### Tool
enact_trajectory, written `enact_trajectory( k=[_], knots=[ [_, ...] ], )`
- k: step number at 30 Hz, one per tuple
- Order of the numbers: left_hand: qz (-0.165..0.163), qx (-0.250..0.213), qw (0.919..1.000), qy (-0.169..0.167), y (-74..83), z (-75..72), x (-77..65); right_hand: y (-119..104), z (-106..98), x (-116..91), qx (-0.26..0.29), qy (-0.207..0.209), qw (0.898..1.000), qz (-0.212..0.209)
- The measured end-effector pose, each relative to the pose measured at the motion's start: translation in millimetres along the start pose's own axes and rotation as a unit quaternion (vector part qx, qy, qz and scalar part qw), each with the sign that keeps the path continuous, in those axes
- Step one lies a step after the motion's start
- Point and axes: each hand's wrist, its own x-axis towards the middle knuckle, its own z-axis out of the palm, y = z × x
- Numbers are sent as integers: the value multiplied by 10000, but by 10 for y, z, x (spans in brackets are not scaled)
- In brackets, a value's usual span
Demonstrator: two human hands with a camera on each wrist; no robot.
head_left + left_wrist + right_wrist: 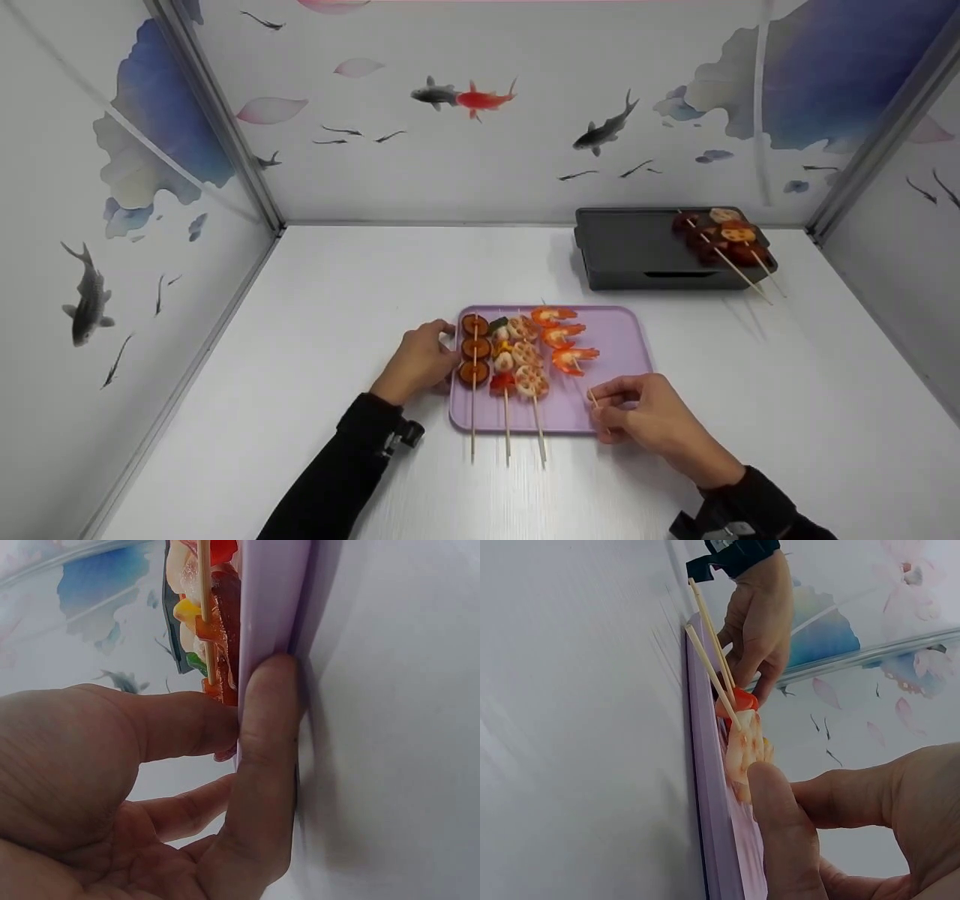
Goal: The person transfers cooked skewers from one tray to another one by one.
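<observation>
A lilac tray (626, 337) lies on the table with several food skewers on it. My left hand (420, 360) grips its left edge; in the left wrist view, thumb and fingers pinch the tray rim (271, 607). At the tray's front right, my right hand (652, 416) pinches the stick end of a shrimp skewer (572, 361), whose orange shrimp rest over the tray. To its left lie a lotus root skewer (532, 381), a mixed vegetable skewer (502, 385) and a skewer of round brown slices (474, 349). Their sticks overhang the front edge.
A dark grey grill plate (626, 244) stands at the back right. Brown pieces and lotus slices on skewers (731, 240) lie on its right end, sticks jutting over the front. White walls (495, 180) with painted fish enclose the table.
</observation>
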Motion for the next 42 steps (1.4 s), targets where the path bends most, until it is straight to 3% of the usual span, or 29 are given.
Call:
enact_trajectory(
  k=[28,42],
  knots=[
    [-23,5,10000,-18,-25,18,19,-10,96,-114,361,-373,9984,227],
    [-112,-112,9999,-54,-13,9,25,23,130,-79,133,-508,9986,25]
  ],
)
